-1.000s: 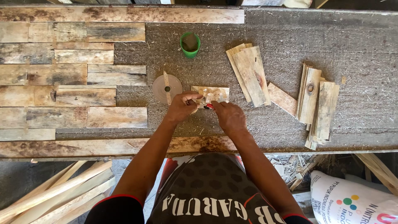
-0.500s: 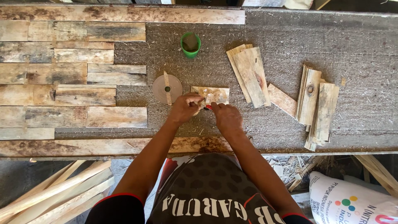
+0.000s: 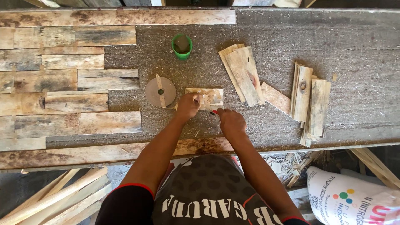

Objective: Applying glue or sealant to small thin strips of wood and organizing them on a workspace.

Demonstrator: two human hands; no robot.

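Veneer piece lies mid-frame, long axis left-right, just above both hands. Left hand pinches its left edge; right hand, lower right, grips a red-tipped tool.

left of grip: tape roll lies just beside the left hand; past it, laid planks fill the bench.
right of grip: fanned wood strips, one loose slat, then a stack of slats.
beyond grip: green cup, open bench around it.
near side: bare strip up to the edge board.
under the hands: small wood piece, right hand beside it.
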